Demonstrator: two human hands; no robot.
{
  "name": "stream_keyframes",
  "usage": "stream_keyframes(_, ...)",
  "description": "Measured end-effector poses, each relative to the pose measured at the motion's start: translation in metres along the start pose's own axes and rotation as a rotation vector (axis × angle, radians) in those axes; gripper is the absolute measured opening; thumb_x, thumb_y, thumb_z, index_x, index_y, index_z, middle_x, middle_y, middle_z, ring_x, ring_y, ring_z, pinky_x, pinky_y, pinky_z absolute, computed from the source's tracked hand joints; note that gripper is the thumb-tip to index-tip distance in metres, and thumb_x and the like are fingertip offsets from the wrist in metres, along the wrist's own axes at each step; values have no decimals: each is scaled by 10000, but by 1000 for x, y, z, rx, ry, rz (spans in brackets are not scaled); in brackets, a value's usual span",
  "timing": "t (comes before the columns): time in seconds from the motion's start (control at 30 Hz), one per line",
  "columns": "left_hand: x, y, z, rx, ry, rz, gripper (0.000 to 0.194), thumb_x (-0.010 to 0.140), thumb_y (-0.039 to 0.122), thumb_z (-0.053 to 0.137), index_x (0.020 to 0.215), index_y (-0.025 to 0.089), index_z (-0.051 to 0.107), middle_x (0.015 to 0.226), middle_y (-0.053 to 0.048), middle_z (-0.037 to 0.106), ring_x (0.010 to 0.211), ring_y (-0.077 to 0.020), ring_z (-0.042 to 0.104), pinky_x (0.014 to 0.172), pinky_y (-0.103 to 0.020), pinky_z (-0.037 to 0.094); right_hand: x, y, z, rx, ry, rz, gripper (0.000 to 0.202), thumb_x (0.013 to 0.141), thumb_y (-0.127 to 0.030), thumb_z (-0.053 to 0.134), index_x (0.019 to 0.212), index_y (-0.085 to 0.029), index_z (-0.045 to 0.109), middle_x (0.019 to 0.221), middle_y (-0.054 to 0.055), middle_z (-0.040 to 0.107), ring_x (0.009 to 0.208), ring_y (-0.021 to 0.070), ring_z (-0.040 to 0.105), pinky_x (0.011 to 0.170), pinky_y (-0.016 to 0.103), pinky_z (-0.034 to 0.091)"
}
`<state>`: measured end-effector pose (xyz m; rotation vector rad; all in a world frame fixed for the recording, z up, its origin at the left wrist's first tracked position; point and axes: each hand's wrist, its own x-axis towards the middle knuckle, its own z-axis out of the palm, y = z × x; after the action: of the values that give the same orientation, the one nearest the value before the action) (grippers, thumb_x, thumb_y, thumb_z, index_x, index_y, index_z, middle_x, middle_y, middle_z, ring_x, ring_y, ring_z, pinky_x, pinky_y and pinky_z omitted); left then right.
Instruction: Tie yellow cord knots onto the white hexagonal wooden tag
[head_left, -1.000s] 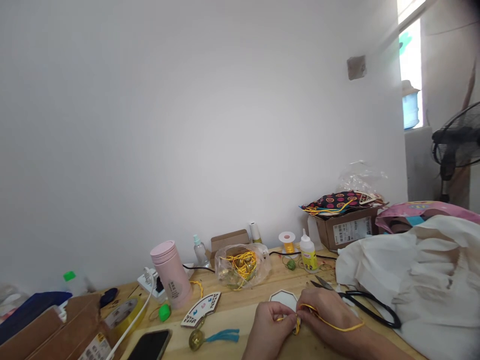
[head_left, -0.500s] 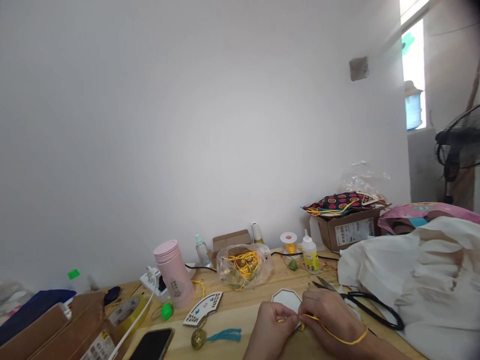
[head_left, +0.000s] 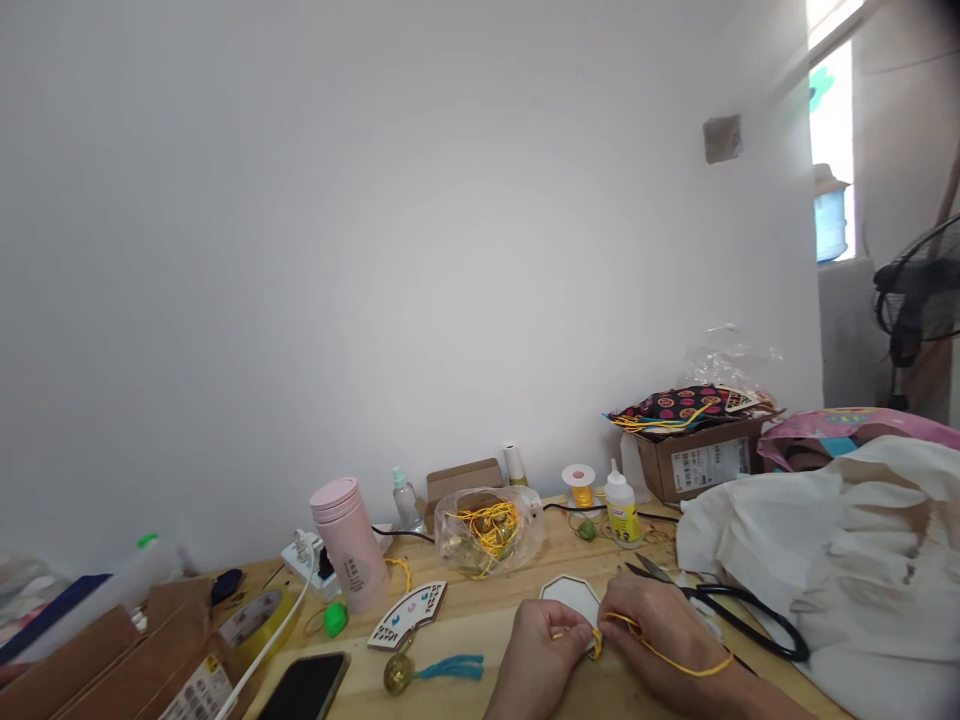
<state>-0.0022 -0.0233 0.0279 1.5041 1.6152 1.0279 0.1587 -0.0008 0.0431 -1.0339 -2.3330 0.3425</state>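
Yellow cord (head_left: pixel 686 668) pinched in both my hands

From my head camera, the print on the pink cup (head_left: pixel 350 550), the glue bottle (head_left: pixel 622 515), the left box (head_left: pixel 112 665) and the right box (head_left: pixel 661 465) is too small to read. My left hand (head_left: pixel 534 652) has thumb and forefinger pressed together on the yellow cord; my right hand (head_left: pixel 651 630) pinches it too, a length running along to the wrist. Both partly cover the white octagonal plate (head_left: pixel 571 595) behind them. Scissors (head_left: pixel 699 594) lie just beside my right hand, near white cloth (head_left: pixel 817 540). Leftward lie a bell (head_left: pixel 397 674), a fan-shaped plaque (head_left: pixel 407 617) and a phone (head_left: pixel 304 688). A clear bag (head_left: pixel 450 545) holds tangled yellow strings (head_left: pixel 487 525); patterned fabric (head_left: pixel 675 405) tops the right box.
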Motion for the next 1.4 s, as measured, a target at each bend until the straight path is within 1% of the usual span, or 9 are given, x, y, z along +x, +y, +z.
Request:
stream_keyframes(0.17, 1, 0, 0, -48, -64, 30, 262, 637, 326, 526, 686, 90, 626, 640, -32, 608, 636, -144, 516, 593, -227, 384, 0, 0, -2, 51, -11, 59, 174, 713, -194, 422, 690, -223, 592, 707, -7, 613, 688, 140, 529, 589, 224, 333)
stream_keyframes(0.33, 0, -5, 0, -70, -103, 58, 245, 639, 323, 532, 713, 105, 615, 680, -29, 605, 653, -140, 520, 604, -226, 391, 1, 1, -2, 94, -33, 89, 168, 701, -204, 433, 680, -217, 599, 697, -9, 617, 680, 138, 535, 587, 221, 339)
stream_keyframes(0.5, 0, -6, 3, -139, -86, 5, 255, 586, 321, 592, 697, 95, 627, 654, -42, 615, 629, -142, 519, 589, -232, 391, 2, 1, -3, 120, -14, 80, 163, 699, -208, 443, 684, -215, 605, 697, -5, 618, 677, 139, 536, 594, 222, 345)
stream_keyframes(0.7, 3, -6, 7, -158, -79, -1, 236, 550, 317, 618, 635, 99, 647, 594, -30, 606, 571, -119, 482, 541, -214, 363, 2, 3, -2, 118, 3, 78, 155, 701, -230, 450, 686, -224, 604, 695, -13, 617, 681, 139, 537, 600, 228, 351)
stream_keyframes(0.8, 2, -5, 7, -155, -62, -29, 236, 534, 310, 624, 621, 91, 639, 497, 9, 535, 479, -78, 399, 460, -191, 295, 4, 11, -2, 120, 68, 122, 163, 715, -252, 439, 679, -214, 593, 685, -10, 618, 659, 144, 538, 579, 234, 356)
stream_keyframes(0.9, 1, -4, 6, -176, -84, -46, 244, 536, 306, 618, 625, 79, 630, 443, 36, 468, 429, -53, 325, 426, -184, 230, 7, 19, -6, 111, 137, 149, 202, 740, -282, 413, 672, -200, 585, 652, -6, 613, 617, 151, 537, 545, 243, 358)
stream_keyframes(1.1, 2, -5, 2, -267, -43, -55, 227, 513, 279, 630, 627, 84, 606, 471, 30, 489, 444, -63, 364, 450, -191, 253, 10, 31, -17, 187, 257, 214, 247, 760, -345, 407, 710, -197, 599, 693, 15, 629, 653, 177, 555, 572, 269, 400)
stream_keyframes(1.27, 10, -9, -7, -217, 94, -73, 173, 488, 254, 619, 571, 103, 607, 418, 49, 461, 428, -67, 353, 449, -193, 237, 10, 38, -29, 376, 490, 312, 266, 761, -394, 417, 764, -193, 591, 756, 20, 634, 702, 176, 565, 612, 255, 433)
stream_keyframes(1.4, 11, -7, -11, -184, 127, -72, 152, 501, 249, 600, 558, 109, 619, 408, 49, 457, 432, -72, 353, 453, -192, 236, 9, 37, -36, 375, 676, 362, 254, 741, -410, 442, 797, -197, 570, 762, 24, 610, 662, 165, 550, 573, 247, 432)
